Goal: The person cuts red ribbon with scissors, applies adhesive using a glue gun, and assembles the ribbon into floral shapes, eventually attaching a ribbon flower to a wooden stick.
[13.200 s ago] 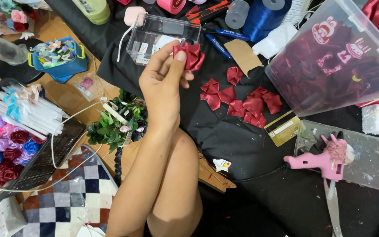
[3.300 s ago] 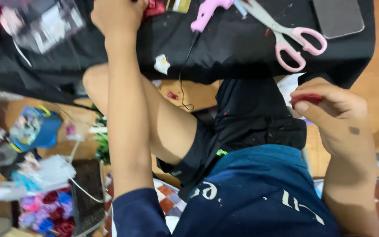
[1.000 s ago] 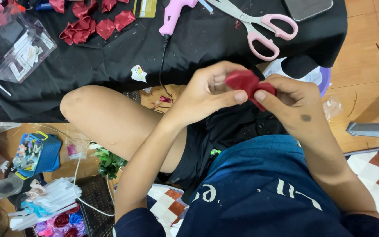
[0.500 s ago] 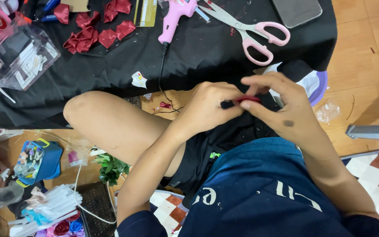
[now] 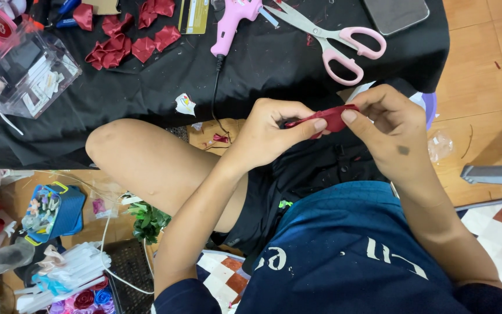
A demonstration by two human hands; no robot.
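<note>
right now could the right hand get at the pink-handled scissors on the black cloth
Probably yes. The pink-handled scissors lie in the open on the black cloth, just beyond the right hand, with nothing between. But that hand and the left hand pinch a red fabric piece, so it must let go first.

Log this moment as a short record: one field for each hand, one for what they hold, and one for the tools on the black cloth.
left hand: left hand pinches one end of the piece
right hand: right hand pinches the other end
held item: small red satin ribbon piece, folded, above the lap
tools on cloth: pink glue gun; pink-handled scissors
cloth: black cloth
also there: pile of folded red ribbon pieces; clear plastic box
</note>
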